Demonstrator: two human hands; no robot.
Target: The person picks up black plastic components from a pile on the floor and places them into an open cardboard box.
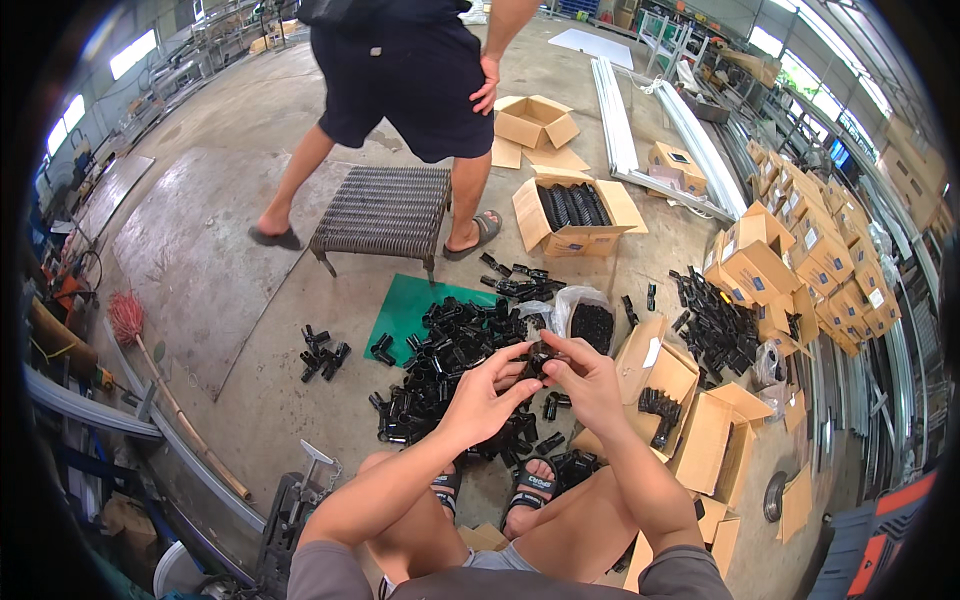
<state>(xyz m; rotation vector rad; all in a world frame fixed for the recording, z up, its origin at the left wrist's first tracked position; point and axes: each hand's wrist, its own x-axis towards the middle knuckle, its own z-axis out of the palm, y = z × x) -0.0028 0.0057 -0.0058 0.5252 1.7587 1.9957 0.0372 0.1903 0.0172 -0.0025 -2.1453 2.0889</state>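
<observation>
My left hand [488, 396] and my right hand [588, 382] meet in front of me, their fingertips closed round a small black fitting [540, 364]. Fingers cover much of that fitting, so its exact shape is hard to make out. Below and beyond my hands, a heap of similar black fittings [440, 385] spreads over the floor and onto a green sheet [396, 302]. Just past my right hand stands a clear plastic bag [575, 299] filled with small black pieces.
Another person [395, 70] stands astride a dark woven stool [385, 205] ahead. A carton [594, 241] of black parts sits beyond the bag. More open cartons [710, 445] and a stacked group of boxes [815, 245] line the right. A broom [190, 415] lies at left.
</observation>
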